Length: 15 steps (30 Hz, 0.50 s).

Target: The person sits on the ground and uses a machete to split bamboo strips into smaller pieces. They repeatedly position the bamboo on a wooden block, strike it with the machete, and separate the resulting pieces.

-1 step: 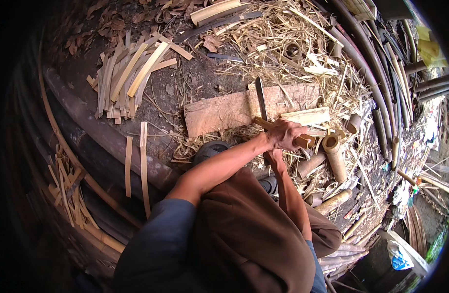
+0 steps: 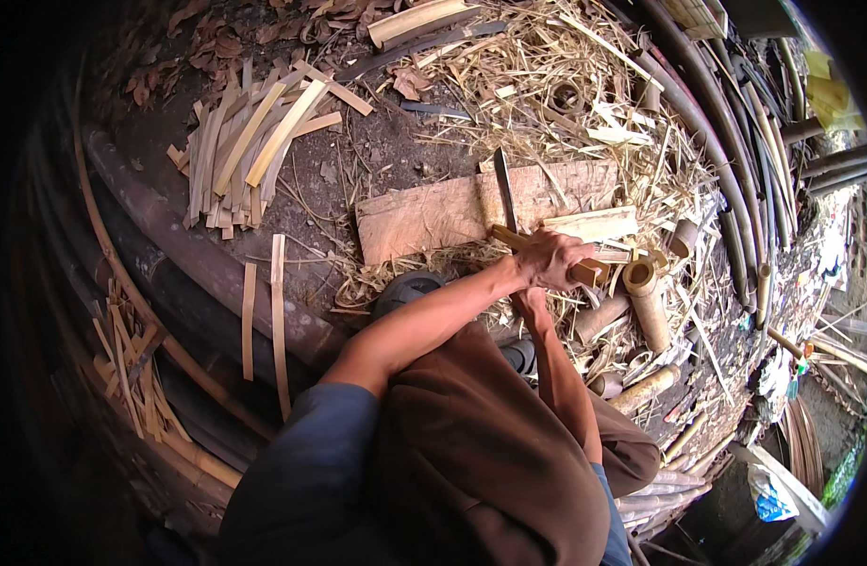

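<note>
A person in brown trousers [image 2: 490,434] and blue-grey sleeves bends over a rough, pale tan wooden plank [image 2: 415,222] on littered ground, hands together just beyond its near edge. The left hand [image 2: 553,260] has its fingers curled closed over a squared, yellow-brown bamboo stick [image 2: 509,238], whose ends show on either side of the fist. The right hand [image 2: 528,300] sits below, mostly hidden by the left; how far its fingers are open, and what they grip, cannot be told. A narrow, dark metal blade [image 2: 501,179] rises from beside the stick across the plank. Near the hands lie a pale split bamboo piece [image 2: 594,224] and a thick-walled, tan bamboo tube [image 2: 649,307]. A loose heap of flat, pale bamboo slats [image 2: 254,141] lies to the left, with straw-coloured shavings [image 2: 518,75] beyond the plank. At lower right is a blue-and-white printed plastic packet [image 2: 771,495], its markings too small to read.
</note>
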### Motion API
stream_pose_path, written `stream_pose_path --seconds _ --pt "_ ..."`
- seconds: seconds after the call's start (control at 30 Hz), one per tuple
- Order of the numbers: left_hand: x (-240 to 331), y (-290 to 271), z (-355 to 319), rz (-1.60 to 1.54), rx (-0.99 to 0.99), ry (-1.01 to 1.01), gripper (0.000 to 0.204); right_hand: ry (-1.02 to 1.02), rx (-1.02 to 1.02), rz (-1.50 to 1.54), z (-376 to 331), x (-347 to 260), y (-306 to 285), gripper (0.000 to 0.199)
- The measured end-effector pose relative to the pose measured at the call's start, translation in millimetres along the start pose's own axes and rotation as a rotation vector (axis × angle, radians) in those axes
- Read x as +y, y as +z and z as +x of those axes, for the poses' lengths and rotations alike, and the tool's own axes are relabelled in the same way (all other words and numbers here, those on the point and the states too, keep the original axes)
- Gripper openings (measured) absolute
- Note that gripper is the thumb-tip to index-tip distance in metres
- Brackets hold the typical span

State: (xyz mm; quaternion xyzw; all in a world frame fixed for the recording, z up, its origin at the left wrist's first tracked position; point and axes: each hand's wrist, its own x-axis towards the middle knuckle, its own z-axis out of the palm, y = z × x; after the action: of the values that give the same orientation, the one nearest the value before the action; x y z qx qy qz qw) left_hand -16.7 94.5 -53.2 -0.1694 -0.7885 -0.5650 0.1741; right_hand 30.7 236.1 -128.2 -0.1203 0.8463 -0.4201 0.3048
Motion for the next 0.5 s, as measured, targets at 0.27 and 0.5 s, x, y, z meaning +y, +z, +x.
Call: stream_pose_path --seconds 0.27,0.5 --pt "-1.3 -13.7 -5.6 -0.010 0.087 0.065 0.027 0.018 -0.020 -0.031 -2.6 -11.4 1.0 0.033" --pt "1.0 -16.4 -5.2 -0.007 0.019 0.101 0.033 0.013 -0.007 -0.049 3.9 -15.8 6.3 0.030"
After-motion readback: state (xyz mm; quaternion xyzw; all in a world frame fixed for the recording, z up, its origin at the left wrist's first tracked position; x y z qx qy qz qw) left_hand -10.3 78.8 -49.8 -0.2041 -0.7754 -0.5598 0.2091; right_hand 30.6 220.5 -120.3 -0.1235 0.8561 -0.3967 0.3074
